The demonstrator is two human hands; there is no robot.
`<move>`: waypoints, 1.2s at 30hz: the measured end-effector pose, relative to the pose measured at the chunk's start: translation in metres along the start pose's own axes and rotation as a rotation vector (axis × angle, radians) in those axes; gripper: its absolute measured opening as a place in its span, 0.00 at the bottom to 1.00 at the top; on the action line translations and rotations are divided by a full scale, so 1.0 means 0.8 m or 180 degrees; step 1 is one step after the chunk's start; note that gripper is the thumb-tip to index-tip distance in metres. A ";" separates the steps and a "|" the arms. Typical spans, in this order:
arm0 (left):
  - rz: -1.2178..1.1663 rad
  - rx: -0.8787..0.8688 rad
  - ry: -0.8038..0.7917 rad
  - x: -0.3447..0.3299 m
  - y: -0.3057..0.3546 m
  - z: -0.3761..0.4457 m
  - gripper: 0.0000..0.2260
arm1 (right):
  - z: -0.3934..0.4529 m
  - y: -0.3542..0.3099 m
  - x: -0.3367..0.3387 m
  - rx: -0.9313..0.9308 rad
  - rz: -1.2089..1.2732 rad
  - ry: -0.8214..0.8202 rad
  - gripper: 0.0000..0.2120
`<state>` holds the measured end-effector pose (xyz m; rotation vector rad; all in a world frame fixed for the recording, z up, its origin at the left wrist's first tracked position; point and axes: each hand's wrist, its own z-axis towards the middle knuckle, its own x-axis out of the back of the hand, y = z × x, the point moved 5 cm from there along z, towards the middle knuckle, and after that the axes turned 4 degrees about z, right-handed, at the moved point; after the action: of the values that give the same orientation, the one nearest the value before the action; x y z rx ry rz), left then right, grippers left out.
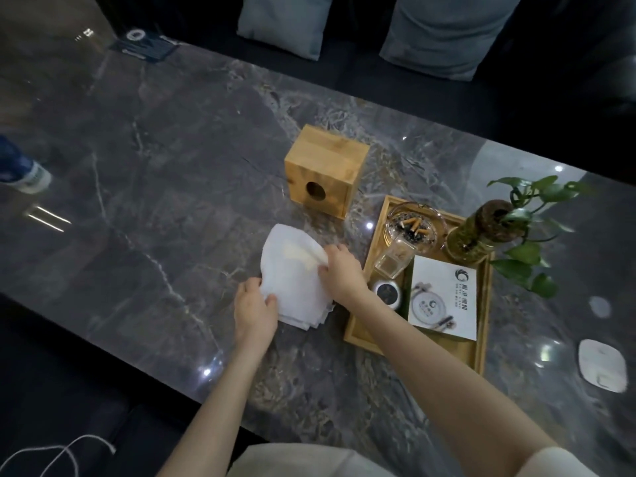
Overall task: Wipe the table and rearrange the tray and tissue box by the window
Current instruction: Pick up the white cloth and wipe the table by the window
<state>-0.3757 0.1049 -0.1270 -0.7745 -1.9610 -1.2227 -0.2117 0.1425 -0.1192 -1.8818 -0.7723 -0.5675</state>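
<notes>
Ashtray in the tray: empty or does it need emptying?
Not empty. The glass ashtray at the far end of the wooden tray holds several cigarette butts and dark ash.

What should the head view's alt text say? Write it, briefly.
Both hands, left hand and right hand, grip a white cloth on a dark marble table. Beyond it stands a wooden tissue box; beside it, a wooden tray holds an ashtray.
</notes>
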 end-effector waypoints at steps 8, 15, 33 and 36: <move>-0.0857 -0.0146 -0.0683 0.028 0.021 0.001 0.03 | -0.039 -0.010 0.039 0.0112 0.0958 0.0089 0.14; -0.1805 -0.0437 -0.0993 0.053 0.087 -0.050 0.06 | -0.105 0.008 0.103 0.0102 0.1762 0.0593 0.11; -0.2219 -0.1064 -0.2825 -0.064 0.273 -0.218 0.11 | -0.271 0.257 0.161 -0.1252 0.4233 0.1585 0.06; -0.2016 -0.1115 -0.2912 -0.092 0.305 -0.246 0.12 | -0.288 0.288 0.157 -0.1344 0.4952 0.1582 0.08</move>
<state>-0.0960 0.0078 0.0000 -1.0493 -2.9257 -1.8214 0.0302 -0.1070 -0.0826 -1.9496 1.1932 -0.1169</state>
